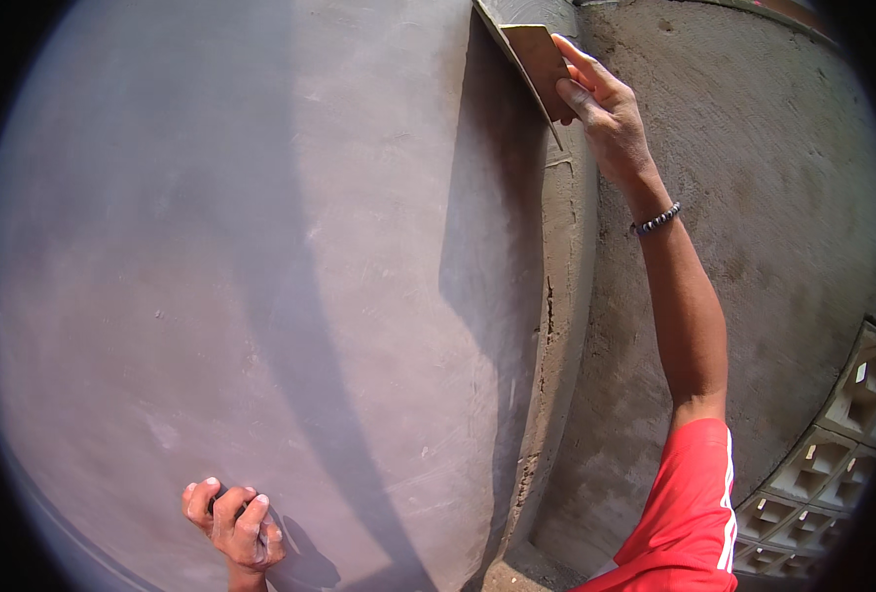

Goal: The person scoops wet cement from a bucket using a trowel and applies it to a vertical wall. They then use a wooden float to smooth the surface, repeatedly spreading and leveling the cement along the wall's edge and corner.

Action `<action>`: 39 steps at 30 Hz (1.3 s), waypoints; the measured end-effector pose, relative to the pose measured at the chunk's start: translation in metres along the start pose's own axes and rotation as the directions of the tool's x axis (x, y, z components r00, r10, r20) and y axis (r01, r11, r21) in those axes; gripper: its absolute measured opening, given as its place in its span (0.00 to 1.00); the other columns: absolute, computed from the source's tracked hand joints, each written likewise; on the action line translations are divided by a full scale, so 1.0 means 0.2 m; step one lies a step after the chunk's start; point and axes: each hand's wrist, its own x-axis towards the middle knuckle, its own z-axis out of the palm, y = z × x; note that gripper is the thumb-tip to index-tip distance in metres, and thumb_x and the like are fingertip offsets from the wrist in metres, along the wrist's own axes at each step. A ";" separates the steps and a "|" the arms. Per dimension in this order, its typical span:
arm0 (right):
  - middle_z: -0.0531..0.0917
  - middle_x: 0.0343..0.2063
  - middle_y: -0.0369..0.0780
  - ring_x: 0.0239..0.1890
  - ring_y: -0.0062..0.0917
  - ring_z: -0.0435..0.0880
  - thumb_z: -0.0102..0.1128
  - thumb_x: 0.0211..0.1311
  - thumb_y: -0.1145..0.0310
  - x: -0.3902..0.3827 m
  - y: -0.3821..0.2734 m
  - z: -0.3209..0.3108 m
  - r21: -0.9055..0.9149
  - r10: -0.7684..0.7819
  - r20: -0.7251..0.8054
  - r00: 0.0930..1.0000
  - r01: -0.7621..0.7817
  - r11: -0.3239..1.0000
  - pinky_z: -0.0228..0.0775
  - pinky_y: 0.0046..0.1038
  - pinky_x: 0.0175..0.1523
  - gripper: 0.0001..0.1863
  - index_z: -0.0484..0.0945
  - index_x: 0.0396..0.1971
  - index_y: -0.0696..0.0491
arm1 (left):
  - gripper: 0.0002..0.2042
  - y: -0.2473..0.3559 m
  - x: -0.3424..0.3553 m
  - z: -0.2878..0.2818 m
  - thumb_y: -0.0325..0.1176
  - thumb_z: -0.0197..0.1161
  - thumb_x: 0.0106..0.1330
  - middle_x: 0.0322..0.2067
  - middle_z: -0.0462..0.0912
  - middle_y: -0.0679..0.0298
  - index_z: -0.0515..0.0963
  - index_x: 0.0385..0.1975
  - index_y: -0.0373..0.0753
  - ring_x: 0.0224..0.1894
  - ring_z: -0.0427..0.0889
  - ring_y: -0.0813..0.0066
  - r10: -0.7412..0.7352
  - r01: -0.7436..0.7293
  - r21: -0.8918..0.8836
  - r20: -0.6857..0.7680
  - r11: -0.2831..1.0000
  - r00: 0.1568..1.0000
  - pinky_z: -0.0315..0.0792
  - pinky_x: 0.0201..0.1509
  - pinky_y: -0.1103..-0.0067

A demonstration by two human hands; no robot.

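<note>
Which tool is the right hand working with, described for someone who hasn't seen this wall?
Follow the smooth grey plastered wall to its corner edge at top. There the right hand presses a flat plastering trowel; it is the only thin, tan, straight-edged blade against the plaster.

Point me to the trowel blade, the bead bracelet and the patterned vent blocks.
trowel blade [540,61], head view, middle of the flat face.
bead bracelet [656,219], head view, beads across the wrist.
patterned vent blocks [821,462], head view, one block's recess.
</note>
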 end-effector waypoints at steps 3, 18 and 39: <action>0.80 0.45 0.38 0.47 0.20 0.80 0.51 0.69 0.74 -0.23 -0.02 -0.04 0.223 0.152 -0.044 0.987 -0.138 0.965 0.76 0.24 0.52 0.24 0.68 0.64 0.49 | 0.13 0.00 0.00 -0.02 0.32 0.53 0.48 0.34 0.77 0.61 0.76 0.35 0.41 0.55 0.66 0.53 0.005 -0.005 -0.014 0.004 1.000 1.000 0.55 0.61 0.51; 0.67 0.65 0.47 0.68 0.35 0.64 0.55 0.60 0.79 -0.63 -0.07 0.13 -0.210 0.125 0.044 0.991 -0.113 0.971 0.56 0.33 0.72 0.32 0.61 0.67 0.56 | 0.11 0.00 0.00 0.00 0.35 0.53 0.53 0.35 0.78 0.60 0.77 0.34 0.40 0.57 0.66 0.53 0.011 -0.011 0.009 -0.011 1.000 1.000 0.55 0.62 0.52; 0.73 0.60 0.48 0.63 0.36 0.71 0.53 0.60 0.79 -0.83 0.12 -0.19 -0.515 0.263 -0.197 0.944 -0.328 0.792 0.62 0.34 0.69 0.28 0.67 0.63 0.58 | 0.11 -0.01 -0.02 -0.01 0.30 0.51 0.54 0.36 0.77 0.58 0.75 0.36 0.37 0.59 0.65 0.50 0.018 -0.018 -0.026 -0.003 1.000 1.000 0.55 0.64 0.53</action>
